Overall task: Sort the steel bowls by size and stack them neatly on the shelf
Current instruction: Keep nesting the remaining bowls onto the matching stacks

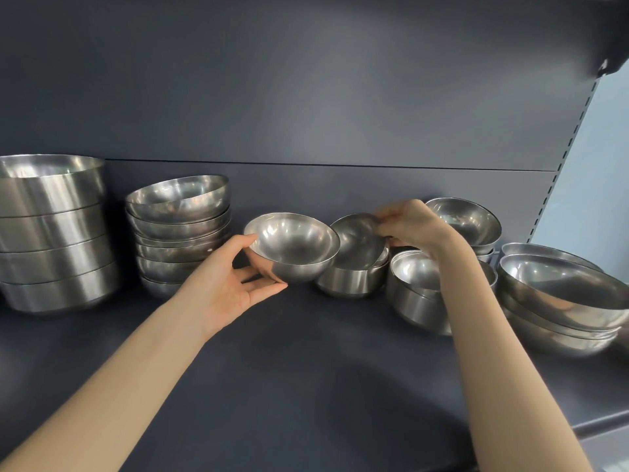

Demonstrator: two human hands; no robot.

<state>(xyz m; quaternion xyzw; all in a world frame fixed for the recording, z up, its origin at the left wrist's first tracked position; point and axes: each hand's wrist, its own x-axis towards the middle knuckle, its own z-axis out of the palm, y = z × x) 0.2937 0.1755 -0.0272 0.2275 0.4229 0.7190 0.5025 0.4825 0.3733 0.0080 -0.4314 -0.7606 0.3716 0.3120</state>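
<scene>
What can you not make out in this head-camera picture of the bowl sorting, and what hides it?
Head view:
- Large bowl stack: cut off by the left edge.
- Wide bowls: cut off by the right edge.
- Right hand: fingertips blurred, so its grip on the tilted small bowl is unclear.
- Nested bowls: partly hidden by the right forearm.

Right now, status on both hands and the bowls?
Left hand holds medium bowl. Right hand pinches small bowl, tilted, by rim. Unsorted stacks crowd the right.
</scene>
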